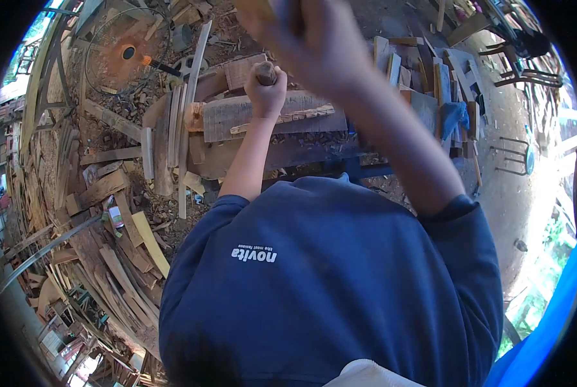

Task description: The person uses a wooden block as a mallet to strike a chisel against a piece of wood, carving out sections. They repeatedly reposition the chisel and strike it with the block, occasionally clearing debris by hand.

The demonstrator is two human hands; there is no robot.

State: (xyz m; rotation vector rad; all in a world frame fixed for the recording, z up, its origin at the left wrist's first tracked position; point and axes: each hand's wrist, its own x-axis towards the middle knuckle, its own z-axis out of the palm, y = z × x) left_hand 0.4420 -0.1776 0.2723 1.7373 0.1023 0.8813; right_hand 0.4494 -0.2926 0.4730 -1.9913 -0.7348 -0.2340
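Looking straight down over a dark blue shirt (340, 284) that fills the lower middle and hides the ground beneath. Beyond the shirt, a thick weathered wooden slab (237, 119) lying flat, partly covered by the arms. Left hand (266, 90) closed in a fist around a round wooden handle (266, 72), only its end grain showing above the knuckles; the rest of that tool hidden below the fist, right over the slab. Right hand (314, 39) raised close to the lens, blurred and cut off by the top edge, fingers curled around something yellowish (256, 8) of which only a sliver shows; too little seen to name it. Left of the slab, loose planks and offcuts (124, 258) piled in a heap. Beyond the slab's left end, a round wire fan guard (124, 55). Right of the slab, a blue cloth (455, 117) draped over stacked boards.
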